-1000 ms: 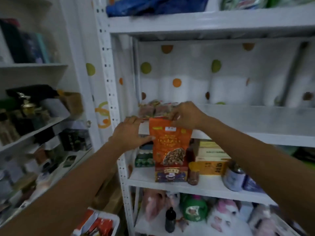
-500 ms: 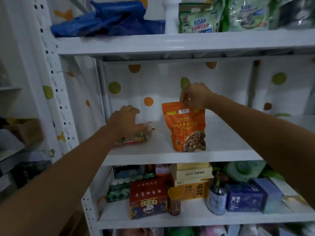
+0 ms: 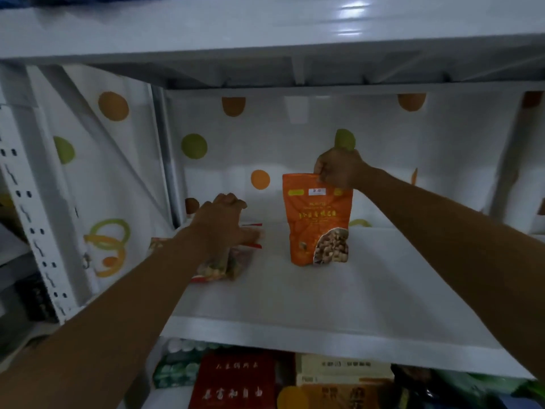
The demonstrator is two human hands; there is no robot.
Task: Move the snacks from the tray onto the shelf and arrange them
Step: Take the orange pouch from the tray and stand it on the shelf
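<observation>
Pouch (image 3: 318,219), orange, stands upright on the shelf (image 3: 383,296) about mid-width, base on the board, printed face to camera, long axis 12–6. Right hand (image 3: 339,169) has it by the top seam: fingers curled tight over the upper right corner in a pinch, nothing else in the hand. So the pouch body runs straight to 6 o'clock from the grip. The forearm comes in from 4 o'clock, back of hand toward camera. Base looks seated, so my read is it's placed and only needs a release or a small straighten. A top-seam hold gives little control of the base, so it could tip if let go off-plumb. Clear packet (image 3: 228,265) lies flat at the pouch's 9 o'clock, near but apart, bare board between them. Left hand (image 3: 224,222) sits on top of it, knuckles bent, thumb out toward 3 o'clock; can't tell if it grips or just presses down. Left arm enters from 7 o'clock. Right hand is the one on the pouch, left is busy. Tray not in view. Boxes (image 3: 236,382) sit on the level below.
</observation>
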